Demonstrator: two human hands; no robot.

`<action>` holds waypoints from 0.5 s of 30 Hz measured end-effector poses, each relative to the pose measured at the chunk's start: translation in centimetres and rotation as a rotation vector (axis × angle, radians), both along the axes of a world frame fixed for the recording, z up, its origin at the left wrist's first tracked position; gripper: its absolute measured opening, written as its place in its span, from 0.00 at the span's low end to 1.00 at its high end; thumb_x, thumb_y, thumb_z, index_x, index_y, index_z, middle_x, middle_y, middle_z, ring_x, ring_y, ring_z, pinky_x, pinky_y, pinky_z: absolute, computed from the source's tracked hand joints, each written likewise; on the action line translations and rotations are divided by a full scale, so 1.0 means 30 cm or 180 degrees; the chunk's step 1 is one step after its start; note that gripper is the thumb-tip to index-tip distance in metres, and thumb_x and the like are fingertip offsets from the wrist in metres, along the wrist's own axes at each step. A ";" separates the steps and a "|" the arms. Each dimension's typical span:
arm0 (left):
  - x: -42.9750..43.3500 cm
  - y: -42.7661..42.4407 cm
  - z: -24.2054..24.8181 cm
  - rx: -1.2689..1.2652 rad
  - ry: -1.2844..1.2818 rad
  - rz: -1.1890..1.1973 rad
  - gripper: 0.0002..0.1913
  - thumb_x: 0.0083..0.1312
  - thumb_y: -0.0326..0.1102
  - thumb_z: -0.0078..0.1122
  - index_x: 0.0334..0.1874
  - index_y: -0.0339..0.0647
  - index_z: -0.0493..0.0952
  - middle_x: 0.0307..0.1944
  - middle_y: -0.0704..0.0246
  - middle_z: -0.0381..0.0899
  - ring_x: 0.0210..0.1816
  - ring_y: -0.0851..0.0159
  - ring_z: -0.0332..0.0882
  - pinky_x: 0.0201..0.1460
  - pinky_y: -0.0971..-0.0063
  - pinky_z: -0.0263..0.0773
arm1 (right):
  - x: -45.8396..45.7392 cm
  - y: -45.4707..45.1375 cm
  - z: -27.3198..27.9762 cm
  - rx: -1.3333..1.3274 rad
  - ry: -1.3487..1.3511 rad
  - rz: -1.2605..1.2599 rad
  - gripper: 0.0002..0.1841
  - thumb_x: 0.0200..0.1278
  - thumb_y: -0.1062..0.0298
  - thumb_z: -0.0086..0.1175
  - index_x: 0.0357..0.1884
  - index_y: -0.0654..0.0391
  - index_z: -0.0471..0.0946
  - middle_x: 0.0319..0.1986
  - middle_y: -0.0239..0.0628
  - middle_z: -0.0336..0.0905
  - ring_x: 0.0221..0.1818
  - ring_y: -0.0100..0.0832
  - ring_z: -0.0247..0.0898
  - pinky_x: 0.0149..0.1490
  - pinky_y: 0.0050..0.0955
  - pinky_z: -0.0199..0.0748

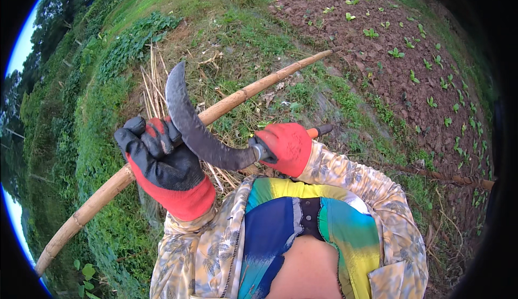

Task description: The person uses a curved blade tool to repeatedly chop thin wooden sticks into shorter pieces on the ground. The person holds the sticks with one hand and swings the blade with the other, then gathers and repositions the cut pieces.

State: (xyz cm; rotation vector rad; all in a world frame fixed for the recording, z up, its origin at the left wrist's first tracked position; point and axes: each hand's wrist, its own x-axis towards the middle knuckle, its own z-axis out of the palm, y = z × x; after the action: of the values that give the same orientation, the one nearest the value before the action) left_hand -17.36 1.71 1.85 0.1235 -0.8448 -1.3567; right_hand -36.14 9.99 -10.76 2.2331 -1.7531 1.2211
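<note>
My left hand [166,165], in a red glove with a black coated palm, is closed around a long bamboo pole [251,90]. The pole slants across the view from lower left to upper right. My right hand [285,149], in a matching red glove, grips a sickle by its orange handle [313,132], whose dark end sticks out behind the fist. The sickle's curved steel blade [190,131] points up, close beside my left fingers and in front of the pole. Whether the blade touches the pole cannot be told.
Tilled brown soil [364,72] with several rows of seedlings [395,53] lies at the right. Cut dry stalks [153,82] lean beyond my left hand. Dense green plants [93,125] cover the left side. Another pole [449,177] lies low at the right.
</note>
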 end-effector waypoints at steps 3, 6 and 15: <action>0.030 -0.011 0.014 -0.0213 0.0074 -0.0255 0.13 0.78 0.39 0.44 0.41 0.36 0.72 0.16 0.78 0.58 0.19 0.74 0.57 0.28 0.77 0.58 | -0.084 -0.033 -0.013 0.0366 -0.0592 -0.1075 0.20 0.54 0.56 0.66 0.43 0.54 0.72 0.35 0.44 0.78 0.36 0.47 0.78 0.40 0.45 0.76; 0.035 -0.030 0.014 -0.0206 0.0231 -0.0298 0.13 0.78 0.39 0.43 0.41 0.36 0.72 0.16 0.78 0.58 0.19 0.75 0.57 0.27 0.78 0.58 | -0.174 -0.048 -0.045 0.1131 -0.0809 -0.2225 0.18 0.57 0.56 0.64 0.40 0.55 0.71 0.35 0.44 0.78 0.35 0.49 0.78 0.40 0.47 0.76; -0.033 -0.043 -0.051 -0.0234 0.0039 -0.0477 0.14 0.78 0.41 0.44 0.40 0.37 0.72 0.17 0.79 0.55 0.20 0.75 0.57 0.29 0.77 0.58 | 0.015 0.037 -0.022 0.0052 -0.0329 -0.0439 0.20 0.50 0.66 0.69 0.44 0.56 0.74 0.33 0.43 0.79 0.33 0.49 0.78 0.38 0.41 0.77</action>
State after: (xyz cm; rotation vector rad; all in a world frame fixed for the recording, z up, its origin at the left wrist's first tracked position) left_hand -18.34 0.44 0.31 -0.0057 -0.9068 -1.4629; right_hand -35.70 11.10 -11.41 2.0520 -1.9241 1.3185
